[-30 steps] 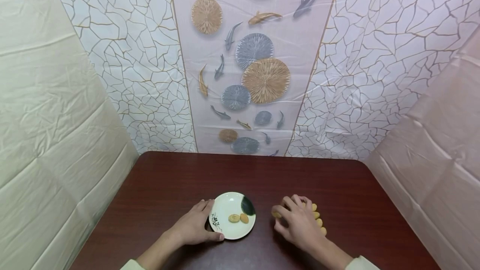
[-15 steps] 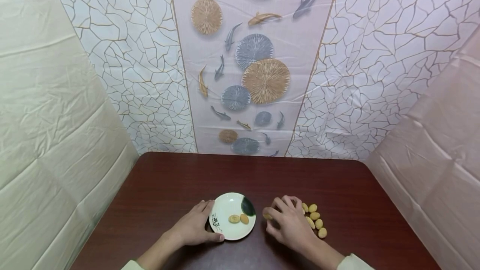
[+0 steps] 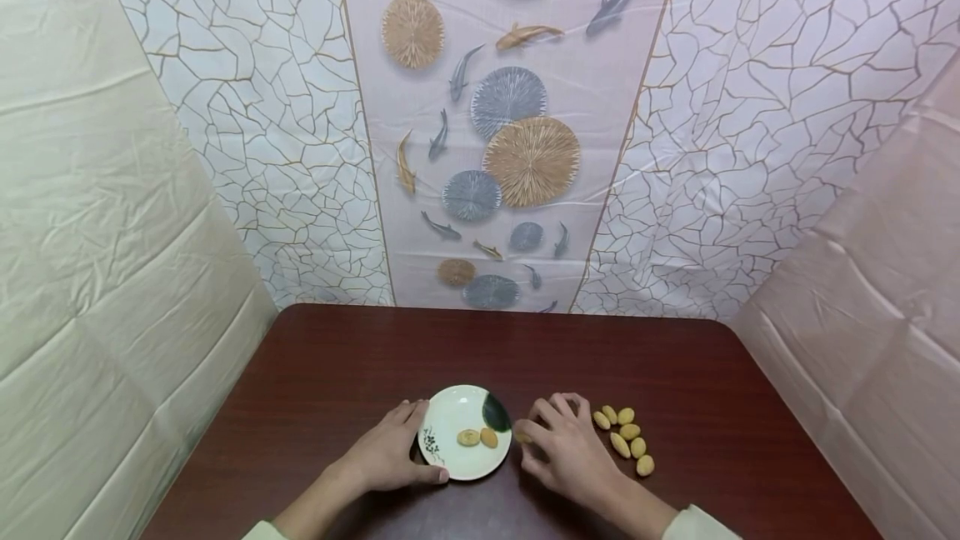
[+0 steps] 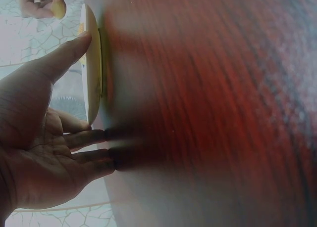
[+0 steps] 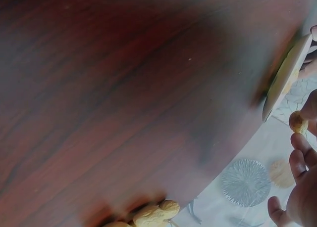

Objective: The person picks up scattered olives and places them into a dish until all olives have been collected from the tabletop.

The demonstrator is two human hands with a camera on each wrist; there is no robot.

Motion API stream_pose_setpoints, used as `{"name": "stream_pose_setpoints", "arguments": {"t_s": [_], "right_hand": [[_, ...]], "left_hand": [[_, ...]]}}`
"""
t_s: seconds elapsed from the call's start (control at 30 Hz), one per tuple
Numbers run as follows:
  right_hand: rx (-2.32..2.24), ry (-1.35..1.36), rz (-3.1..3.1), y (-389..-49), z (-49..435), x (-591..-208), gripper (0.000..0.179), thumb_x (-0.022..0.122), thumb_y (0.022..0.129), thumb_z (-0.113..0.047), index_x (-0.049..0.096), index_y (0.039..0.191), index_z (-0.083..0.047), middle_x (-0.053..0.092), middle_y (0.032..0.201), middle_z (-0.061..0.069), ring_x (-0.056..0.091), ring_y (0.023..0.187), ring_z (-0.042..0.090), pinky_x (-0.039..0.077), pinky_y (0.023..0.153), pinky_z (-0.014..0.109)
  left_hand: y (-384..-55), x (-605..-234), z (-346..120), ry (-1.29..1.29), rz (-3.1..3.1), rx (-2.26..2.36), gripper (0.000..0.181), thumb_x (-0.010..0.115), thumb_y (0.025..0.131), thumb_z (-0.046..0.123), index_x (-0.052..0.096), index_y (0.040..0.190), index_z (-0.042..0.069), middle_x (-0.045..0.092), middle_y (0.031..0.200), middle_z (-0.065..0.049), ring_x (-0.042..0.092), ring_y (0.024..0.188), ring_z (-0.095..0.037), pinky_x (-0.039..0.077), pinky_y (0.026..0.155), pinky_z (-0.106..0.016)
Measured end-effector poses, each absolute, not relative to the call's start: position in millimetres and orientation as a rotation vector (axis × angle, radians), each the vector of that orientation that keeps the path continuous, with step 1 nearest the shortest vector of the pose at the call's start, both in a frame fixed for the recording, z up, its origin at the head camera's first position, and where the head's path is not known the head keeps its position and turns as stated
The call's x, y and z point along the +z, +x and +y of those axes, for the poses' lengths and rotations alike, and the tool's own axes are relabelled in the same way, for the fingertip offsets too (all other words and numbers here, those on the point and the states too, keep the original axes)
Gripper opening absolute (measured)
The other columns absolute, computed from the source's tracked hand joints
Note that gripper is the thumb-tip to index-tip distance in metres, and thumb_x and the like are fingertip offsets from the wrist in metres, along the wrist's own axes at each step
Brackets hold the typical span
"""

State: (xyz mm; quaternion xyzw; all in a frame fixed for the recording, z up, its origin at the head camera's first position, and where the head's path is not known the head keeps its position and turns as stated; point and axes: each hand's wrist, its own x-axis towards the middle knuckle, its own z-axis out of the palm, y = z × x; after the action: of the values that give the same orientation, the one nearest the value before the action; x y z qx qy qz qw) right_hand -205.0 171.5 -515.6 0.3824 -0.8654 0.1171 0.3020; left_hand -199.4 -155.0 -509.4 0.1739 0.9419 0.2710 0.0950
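Right hand pinches a yellow nut-like piece just right of the plate; left hand lies spread against its left side. Risk: slack pinch — rounded piece could roll away.

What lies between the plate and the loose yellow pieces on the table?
The right hand, pinching a single yellow piece near the plate. The head view shows this.

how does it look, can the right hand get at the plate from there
Probably yes: the right hand, pinching a yellow piece, is just right of the plate with nothing else visible between them; the left hand touches the opposite side.
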Motion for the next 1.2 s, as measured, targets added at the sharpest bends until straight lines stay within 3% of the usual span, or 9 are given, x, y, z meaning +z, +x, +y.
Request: {"name": "stream_pose_setpoints", "arguments": {"t_s": [0.33,1.2], "right_hand": [[0.363,1.069,-2.334,-204,160,-515,0.028,0.089,0.082,-0.014,0.080,0.104,-0.029,0.060,0.097,-0.011,0.046,0.090,0.009,0.050,0.092,0.060],[0.382,1.168,-2.350,-203,140,-515,0.027,0.088,0.083,-0.015,0.076,0.103,-0.030,0.057,0.099,-0.013,0.050,0.091,0.011,0.048,0.095,0.058]], "left_hand": [[-199,-510,-155,0.515,2.792,0.810,0.124,0.093,0.081,0.061,0.037,0.168,-0.007,0.042,0.172,-0.031,0.036,0.162,-0.054,0.041,0.124,-0.073],[-201,-512,-154,0.495,2.796,0.794,0.124,0.092,0.081,0.064,0.037,0.168,-0.006,0.043,0.172,-0.029,0.036,0.163,-0.053,0.041,0.125,-0.071]]}}
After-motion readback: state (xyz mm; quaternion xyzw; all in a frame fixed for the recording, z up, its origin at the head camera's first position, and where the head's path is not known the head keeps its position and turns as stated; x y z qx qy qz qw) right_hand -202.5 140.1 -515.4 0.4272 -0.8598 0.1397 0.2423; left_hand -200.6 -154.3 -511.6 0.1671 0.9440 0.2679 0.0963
